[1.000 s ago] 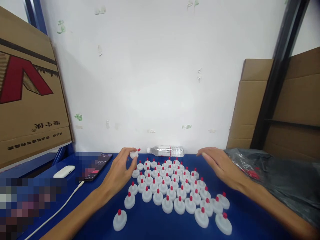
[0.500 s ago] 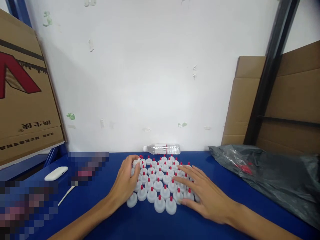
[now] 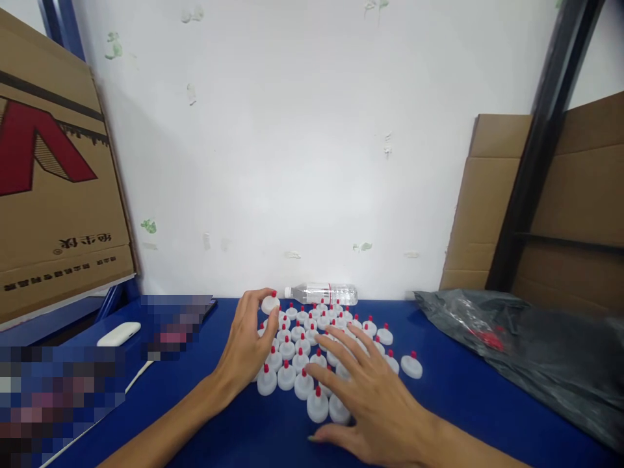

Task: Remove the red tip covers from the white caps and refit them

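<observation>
White round caps (image 3: pixel 286 376) with red pointed tips stand in a close cluster on the blue table (image 3: pixel 273 435). At the cluster's far left, my left hand (image 3: pixel 247 348) holds one white red-tipped cap (image 3: pixel 270 303) between thumb and fingertips, a little above the others. My right hand (image 3: pixel 373 390) is spread wide over the right front of the cluster, fingers apart, hiding several caps under it. One tilted cap (image 3: pixel 412 366) lies apart to the right of that hand.
Behind the caps a clear bottle (image 3: pixel 326 294) lies on its side by the wall. Grey plastic sheeting (image 3: pixel 546 351) covers the table's right side. To the left are a white case (image 3: pixel 119 334), a white cable (image 3: pixel 139 376) and a large carton (image 3: pixel 58 195).
My left hand has lifted the cap slightly. My right hand has drawn nearer and left, its fingers spreading. Caps on the right now lie farther out. The view has shifted slightly.
</observation>
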Demonstrator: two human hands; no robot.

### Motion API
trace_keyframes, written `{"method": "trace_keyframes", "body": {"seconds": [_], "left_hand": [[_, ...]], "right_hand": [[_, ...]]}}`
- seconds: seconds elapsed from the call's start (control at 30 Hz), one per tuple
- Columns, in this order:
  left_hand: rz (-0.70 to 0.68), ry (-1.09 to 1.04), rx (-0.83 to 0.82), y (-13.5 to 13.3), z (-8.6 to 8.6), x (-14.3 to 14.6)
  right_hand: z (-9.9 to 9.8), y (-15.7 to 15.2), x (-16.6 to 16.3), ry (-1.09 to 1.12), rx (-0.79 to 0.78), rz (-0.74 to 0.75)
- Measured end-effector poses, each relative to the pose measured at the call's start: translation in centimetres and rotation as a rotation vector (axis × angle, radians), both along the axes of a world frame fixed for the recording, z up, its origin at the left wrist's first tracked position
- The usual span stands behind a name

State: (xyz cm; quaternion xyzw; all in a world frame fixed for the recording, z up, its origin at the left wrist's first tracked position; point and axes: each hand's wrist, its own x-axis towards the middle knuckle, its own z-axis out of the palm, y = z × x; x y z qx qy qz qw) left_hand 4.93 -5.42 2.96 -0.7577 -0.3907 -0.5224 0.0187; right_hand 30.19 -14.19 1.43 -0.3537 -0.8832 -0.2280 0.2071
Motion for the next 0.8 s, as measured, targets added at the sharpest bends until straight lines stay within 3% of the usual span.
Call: {"method": "trace_keyframes", "body": {"seconds": [0.2, 0.47, 0.57, 0.8], "left_hand": [[-0.089, 0.066, 0.137, -1.9, -0.1, 0.5], [-0.424, 0.238, 0.288, -5.4, 0.0, 2.3], [-0.442, 0.255, 0.320, -6.5, -0.2, 2.9], [-0.471, 0.306, 0.168, -7.1, -0.5, 3.3]], "right_hand": [[-0.5, 2.7, -2.4, -0.008, 0.118, -0.053], [0.6, -0.4, -1.2, 0.066, 0.258, -0.106], [0.6, -0.6, -1.1, 0.125, 0.234, -0.057], [0.1, 0.1, -1.0, 0.162, 0.198, 0.078]]}}
